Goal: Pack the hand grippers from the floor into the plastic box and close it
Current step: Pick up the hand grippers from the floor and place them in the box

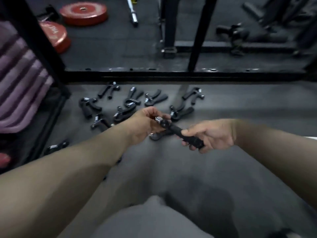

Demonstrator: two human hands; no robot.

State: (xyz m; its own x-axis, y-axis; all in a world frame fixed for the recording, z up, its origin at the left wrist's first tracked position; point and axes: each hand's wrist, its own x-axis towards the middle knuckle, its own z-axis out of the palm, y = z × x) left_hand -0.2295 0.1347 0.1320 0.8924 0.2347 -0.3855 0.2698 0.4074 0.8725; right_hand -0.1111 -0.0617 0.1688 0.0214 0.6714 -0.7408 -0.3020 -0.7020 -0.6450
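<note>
A black hand gripper [173,128] with a chrome spring hangs above the grey floor between both hands. My right hand [211,134] grips its black handle from the right. My left hand [145,123] pinches the spring end from the left, and the second handle shows below it. Several more black hand grippers [130,102] lie scattered on the floor just beyond my hands, and one lone hand gripper [56,146] lies at the left. A white sliver at the right edge [311,137] cannot be identified; no plastic box is clearly visible.
A black rack base bar [171,74] crosses the floor behind the grippers, with uprights [200,31] rising from it. Red weight plates [84,13] lie at the back left. Purple striped mats [18,79] stand at the left. My grey-clad knee [154,219] fills the bottom.
</note>
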